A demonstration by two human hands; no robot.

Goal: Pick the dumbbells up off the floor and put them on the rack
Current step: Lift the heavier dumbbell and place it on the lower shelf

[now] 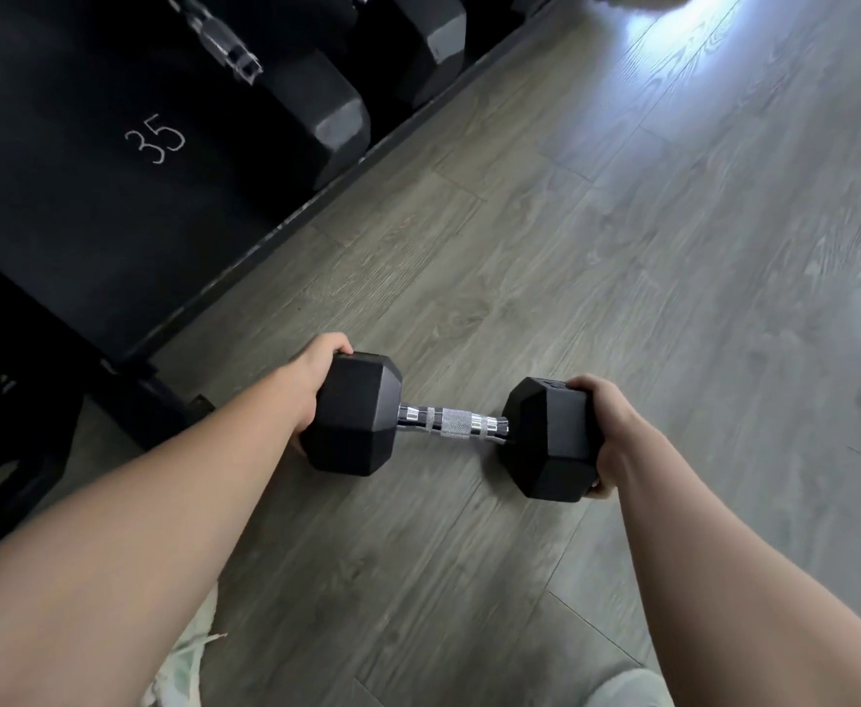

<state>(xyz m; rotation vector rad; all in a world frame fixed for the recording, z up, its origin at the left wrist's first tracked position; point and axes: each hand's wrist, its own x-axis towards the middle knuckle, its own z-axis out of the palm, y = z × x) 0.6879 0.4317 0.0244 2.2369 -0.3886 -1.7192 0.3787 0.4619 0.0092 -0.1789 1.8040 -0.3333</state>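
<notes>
Over the floor [622, 247]: a black hex dumbbell [448, 423], chrome handle level, just off the rack's front edge; whether it touches the boards cannot be told.
Left hand [316, 385]: cupped tight around the dumbbell's left head.
Right hand [604, 431]: wrapped closed over the right head.
Rack [275, 237]: dark, along the floor's left edge, carrying a weight marked 35 [155, 137].

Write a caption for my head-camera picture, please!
Left hand and right hand grip a black dumbbell beside the rack.

Dumbbell [451, 426] between both hands, over the floor [622, 247]; rack [86, 222] to its left.
</notes>
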